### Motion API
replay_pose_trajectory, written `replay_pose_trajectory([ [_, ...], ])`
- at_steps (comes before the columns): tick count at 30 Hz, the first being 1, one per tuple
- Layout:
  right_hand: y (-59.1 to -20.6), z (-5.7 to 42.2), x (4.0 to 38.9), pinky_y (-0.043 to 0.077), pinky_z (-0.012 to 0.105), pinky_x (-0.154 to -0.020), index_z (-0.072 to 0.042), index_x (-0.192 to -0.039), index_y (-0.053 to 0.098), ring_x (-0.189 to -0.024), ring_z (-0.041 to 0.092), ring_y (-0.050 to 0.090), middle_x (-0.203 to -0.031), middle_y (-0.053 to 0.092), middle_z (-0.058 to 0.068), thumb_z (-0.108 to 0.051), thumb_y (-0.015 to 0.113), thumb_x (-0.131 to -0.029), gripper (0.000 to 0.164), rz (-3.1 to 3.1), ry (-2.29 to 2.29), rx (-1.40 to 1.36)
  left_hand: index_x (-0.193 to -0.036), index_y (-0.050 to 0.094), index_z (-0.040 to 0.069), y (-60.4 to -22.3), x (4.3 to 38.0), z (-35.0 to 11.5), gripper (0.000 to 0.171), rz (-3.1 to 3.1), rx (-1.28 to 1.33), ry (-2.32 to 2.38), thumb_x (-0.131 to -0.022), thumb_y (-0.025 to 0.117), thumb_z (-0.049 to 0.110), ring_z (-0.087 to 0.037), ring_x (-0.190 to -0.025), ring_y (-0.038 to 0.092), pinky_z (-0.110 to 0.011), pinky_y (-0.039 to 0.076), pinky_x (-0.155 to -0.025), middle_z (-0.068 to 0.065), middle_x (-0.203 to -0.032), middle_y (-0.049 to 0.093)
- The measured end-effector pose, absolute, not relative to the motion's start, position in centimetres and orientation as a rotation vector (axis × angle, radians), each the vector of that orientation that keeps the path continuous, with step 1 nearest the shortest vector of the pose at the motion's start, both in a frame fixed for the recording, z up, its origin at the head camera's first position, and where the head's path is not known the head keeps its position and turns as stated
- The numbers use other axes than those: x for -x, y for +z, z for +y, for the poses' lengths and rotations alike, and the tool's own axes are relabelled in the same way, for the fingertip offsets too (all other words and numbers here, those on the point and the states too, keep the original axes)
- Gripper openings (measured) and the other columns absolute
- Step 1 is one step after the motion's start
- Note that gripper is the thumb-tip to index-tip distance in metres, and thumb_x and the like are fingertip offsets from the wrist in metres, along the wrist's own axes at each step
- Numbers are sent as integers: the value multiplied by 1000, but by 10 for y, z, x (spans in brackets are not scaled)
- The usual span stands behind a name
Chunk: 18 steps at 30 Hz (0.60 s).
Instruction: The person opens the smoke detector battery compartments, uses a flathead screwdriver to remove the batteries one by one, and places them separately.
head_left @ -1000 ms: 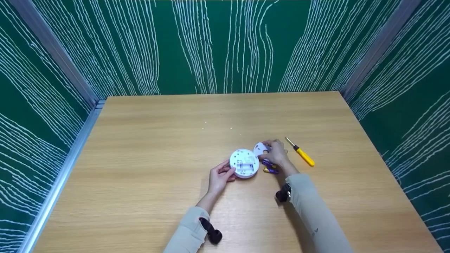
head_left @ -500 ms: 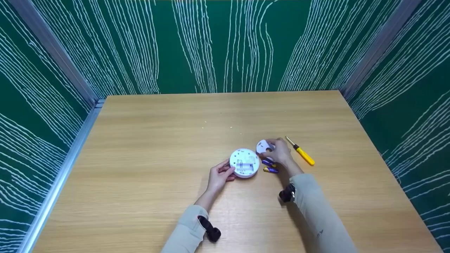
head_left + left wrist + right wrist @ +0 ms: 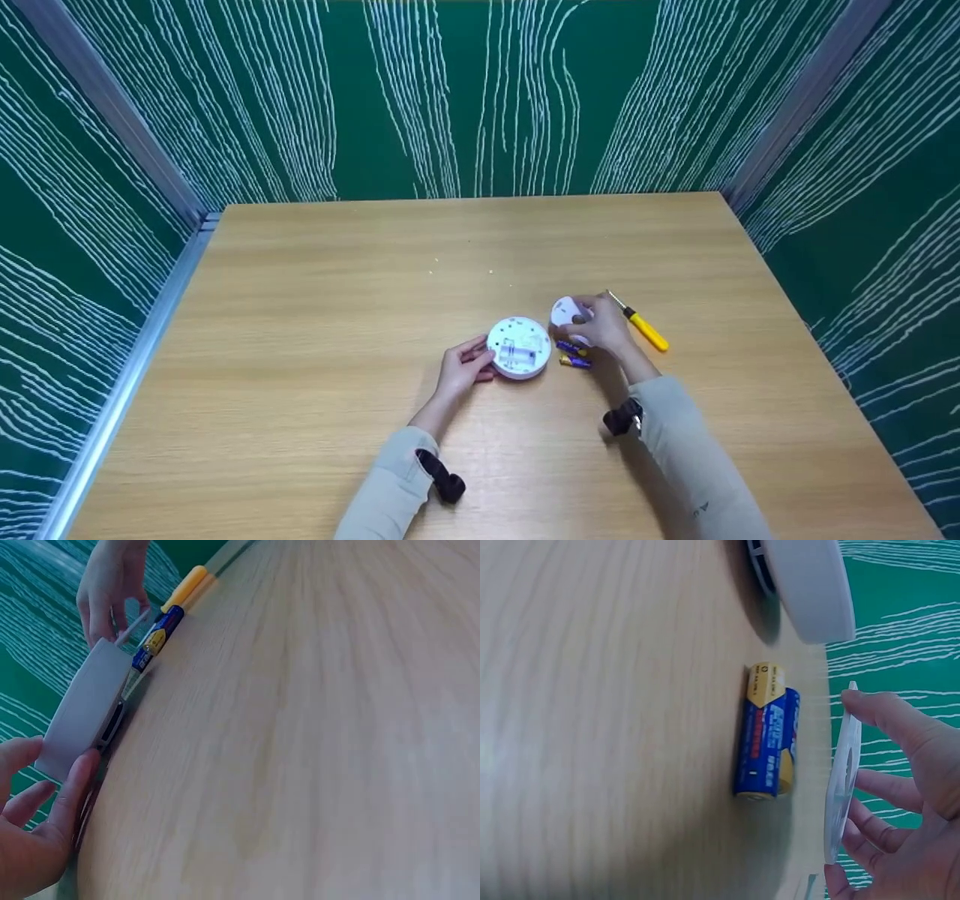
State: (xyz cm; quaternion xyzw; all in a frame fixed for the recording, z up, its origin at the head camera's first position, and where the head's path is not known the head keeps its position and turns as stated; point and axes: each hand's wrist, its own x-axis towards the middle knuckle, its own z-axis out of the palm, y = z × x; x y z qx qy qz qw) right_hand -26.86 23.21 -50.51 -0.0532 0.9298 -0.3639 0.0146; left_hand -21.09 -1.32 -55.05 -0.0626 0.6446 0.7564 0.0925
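Note:
A round white smoke detector (image 3: 518, 348) lies back-up near the middle of the table, its battery bay uncovered and holding no batteries. My left hand (image 3: 460, 367) pinches it by the left edge, thumb (image 3: 81, 772) on one face and fingers at the side. My right hand (image 3: 606, 324) grips a thin white mounting plate (image 3: 844, 776) by its rim, thumb on one edge and fingertips on the opposite one. Part of the plate is hidden behind that hand in the head view. Two blue-and-gold batteries (image 3: 761, 739) lie side by side on the wood, between detector and plate.
Right of the right hand lies a screwdriver (image 3: 646, 331) with a yellow handle, its metal tip pointing away. Tiny pale crumbs dot the wooden table (image 3: 330, 315) farther back. Green walls (image 3: 517, 97) with white streaks enclose the far side and both flanks.
The right hand has drawn the mounting plate a little to the right, away from the smoke detector, opening a gap between them. The left hand keeps its grip on the detector.

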Motion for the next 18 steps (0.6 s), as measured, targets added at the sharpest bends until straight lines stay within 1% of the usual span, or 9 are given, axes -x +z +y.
replay_pose_trajectory([
  [5,-502,231,262,38,45,-88,5,-113,57,-97,33,47,-106,57,21,-23,79,-64,60,2939,-1121,234,-117,53,-6,-547,216,-15,37,1975,163,2208,-82,61,1,-15,-59,61,-30,56,-57,-18,-92,63],
  [9,-501,230,256,40,44,-83,6,-111,58,-94,32,47,-103,58,21,-21,79,-64,59,2953,-1138,295,-113,55,-7,-545,220,-18,33,2005,155,2188,-82,61,2,-16,-58,61,-31,56,-56,-16,-88,64],
  [15,-501,228,247,42,41,-77,6,-110,59,-89,30,47,-99,56,20,-18,80,-64,56,2946,-1201,329,-110,56,-10,-540,227,-18,31,2054,112,2176,-83,60,3,-15,-57,60,-32,56,-56,-21,-87,64],
  [18,-501,227,243,43,40,-76,5,-110,59,-88,30,47,-98,55,20,-18,80,-63,56,2943,-1208,333,-109,57,-10,-538,229,-16,30,2070,138,2167,-82,61,3,-14,-56,59,-33,56,-55,-19,-85,64],
])
